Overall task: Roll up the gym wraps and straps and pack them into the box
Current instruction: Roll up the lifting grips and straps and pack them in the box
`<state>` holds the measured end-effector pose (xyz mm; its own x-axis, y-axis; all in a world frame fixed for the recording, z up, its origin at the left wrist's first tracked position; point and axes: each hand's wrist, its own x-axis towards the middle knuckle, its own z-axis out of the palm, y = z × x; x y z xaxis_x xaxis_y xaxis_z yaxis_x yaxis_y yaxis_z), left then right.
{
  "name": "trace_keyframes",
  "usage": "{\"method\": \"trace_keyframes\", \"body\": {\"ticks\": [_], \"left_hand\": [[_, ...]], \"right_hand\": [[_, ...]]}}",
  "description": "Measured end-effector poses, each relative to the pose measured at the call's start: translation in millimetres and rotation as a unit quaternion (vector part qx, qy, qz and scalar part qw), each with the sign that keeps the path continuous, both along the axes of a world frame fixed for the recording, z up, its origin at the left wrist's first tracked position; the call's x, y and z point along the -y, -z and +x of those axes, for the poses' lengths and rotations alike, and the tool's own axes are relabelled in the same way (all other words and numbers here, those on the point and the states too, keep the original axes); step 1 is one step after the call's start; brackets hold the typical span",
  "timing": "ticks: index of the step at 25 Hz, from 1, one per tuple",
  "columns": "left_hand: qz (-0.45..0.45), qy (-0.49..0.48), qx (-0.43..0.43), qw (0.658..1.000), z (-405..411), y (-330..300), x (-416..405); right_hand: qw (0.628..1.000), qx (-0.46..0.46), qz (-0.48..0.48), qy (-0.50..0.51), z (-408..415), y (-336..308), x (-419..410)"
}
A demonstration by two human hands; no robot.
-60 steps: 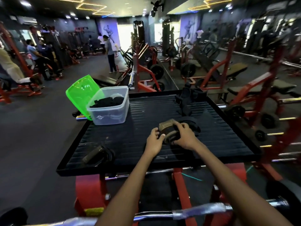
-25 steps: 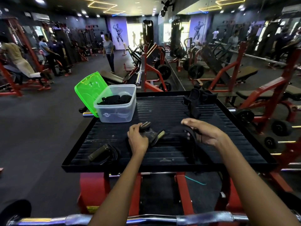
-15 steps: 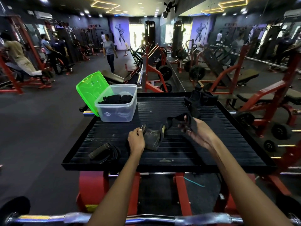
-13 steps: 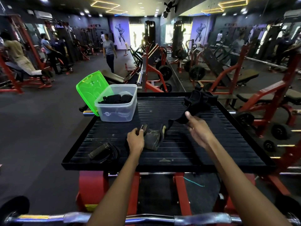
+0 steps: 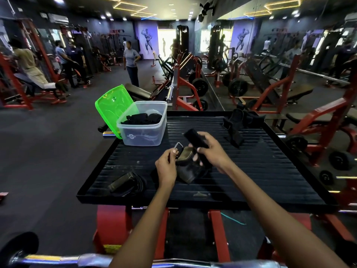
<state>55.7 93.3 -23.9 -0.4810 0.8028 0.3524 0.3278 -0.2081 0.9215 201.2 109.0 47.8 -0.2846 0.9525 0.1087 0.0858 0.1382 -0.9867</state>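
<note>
On the ribbed black platform (image 5: 270, 171), a box (image 5: 143, 132)

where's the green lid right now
In the head view, the green lid stands tilted against the far left side of the clear box, at the platform's far left corner.

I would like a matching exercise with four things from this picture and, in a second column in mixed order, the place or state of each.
Things:
1. green lid
2. clear box
3. metal buckle
4. rolled strap

Places or states:
A. lies at the platform's near left
B. leans against the box
C. pinched by the left hand
D. holds black wraps

Pairs: 1-B, 2-D, 3-C, 4-A
</note>
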Motion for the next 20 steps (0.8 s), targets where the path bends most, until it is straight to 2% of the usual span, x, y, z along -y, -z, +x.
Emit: {"method": "trace_keyframes", "body": {"ticks": [2,5,8,14,17,20], "left_hand": [[0.012,0.006,0.003,1.0,-0.2,0.8,0.0],[0.044,0.021,-0.024,0.999,1.5,2.0,-1.5],[0.068,0.035,-0.057,0.995,3.4,3.2,-3.4],[0.113,0.066,-0.095,0.987,2.8,4.4,-2.5],[0.126,0.078,-0.102,0.984,3.6,4.3,-2.0],[0.093,0.117,-0.078,0.986,3.5,8.6,-3.8]], "right_hand": [[0.998,0.062,0.01,-0.008,-3.7,12.6,2.0],[0.993,0.114,-0.014,0.041,-5.2,20.1,-1.6],[0.982,0.18,0.009,0.062,-6.8,16.8,-7.9],[0.964,0.266,-0.003,0.026,-7.8,7.4,-26.9],[0.944,0.327,0.029,-0.011,-4.1,-1.7,-31.0],[0.935,0.346,0.05,-0.053,1.8,-8.4,-36.2]]}}
